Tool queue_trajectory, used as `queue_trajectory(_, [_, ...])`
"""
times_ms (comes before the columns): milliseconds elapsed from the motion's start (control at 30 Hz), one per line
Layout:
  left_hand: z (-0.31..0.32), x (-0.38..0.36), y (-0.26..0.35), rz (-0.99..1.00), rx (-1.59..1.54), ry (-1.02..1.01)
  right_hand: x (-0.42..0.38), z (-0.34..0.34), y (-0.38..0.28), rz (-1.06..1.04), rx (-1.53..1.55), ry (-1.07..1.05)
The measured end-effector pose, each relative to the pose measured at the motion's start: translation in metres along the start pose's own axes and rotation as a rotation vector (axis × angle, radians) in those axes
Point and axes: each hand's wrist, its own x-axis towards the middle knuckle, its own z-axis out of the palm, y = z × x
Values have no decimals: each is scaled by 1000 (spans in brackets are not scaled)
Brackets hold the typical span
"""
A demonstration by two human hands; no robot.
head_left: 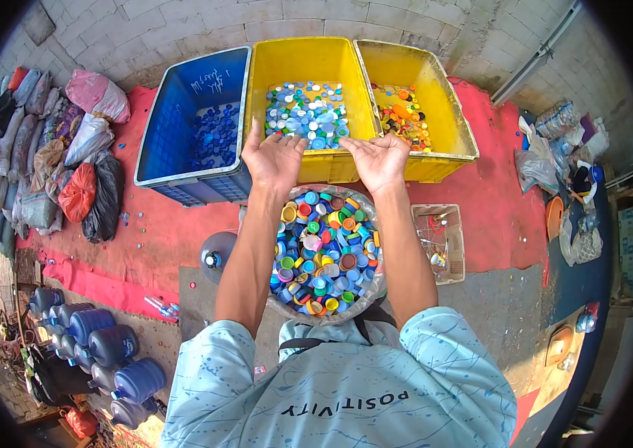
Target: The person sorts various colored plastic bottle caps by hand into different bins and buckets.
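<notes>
Both my arms reach forward over a round container (pixel 284 302) heaped with mixed coloured bottle caps (pixel 327 250). My left hand (pixel 275 159) is palm up with its fingers spread and nothing in it, near the front edge of the middle yellow bin (pixel 327 166). That bin holds white, light blue and green caps (pixel 307 112). Palm up too, my right hand (pixel 377 158) is by the same bin's front right corner. Its fingers are bent near the thumb, and I cannot tell whether something small is between them.
A blue bin (pixel 153 142) with dark blue caps stands left; a second yellow bin (pixel 447 123) with orange and yellow caps stands right. A crate (pixel 457 243) and a large bottle (pixel 219 250) flank the container. Filled bags (pixel 100 138) and water jugs (pixel 139 379) lie left.
</notes>
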Motion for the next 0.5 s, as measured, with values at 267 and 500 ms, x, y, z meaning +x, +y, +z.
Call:
queue_trajectory(267, [-106,-74,-11,-10,436,36,-70,-88,-6,-130,-404,71])
queue_trajectory(500, [-151,-172,-48,-10,1113,257,-157,-200,30,-217,-1385,318])
